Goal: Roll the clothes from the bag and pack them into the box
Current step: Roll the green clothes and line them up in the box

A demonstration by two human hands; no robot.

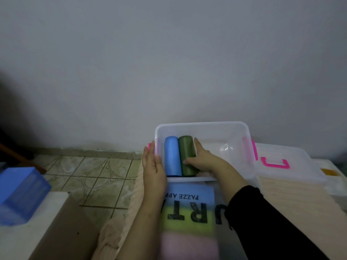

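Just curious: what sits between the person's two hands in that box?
In the head view, a blue roll and a green roll lie side by side between the left hand and right hand.

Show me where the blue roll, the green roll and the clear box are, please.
blue roll (172, 156): head view, middle of its upper side.
green roll (185, 150): head view, bare upper part beyond the right hand.
clear box (202, 123): head view, far rim.
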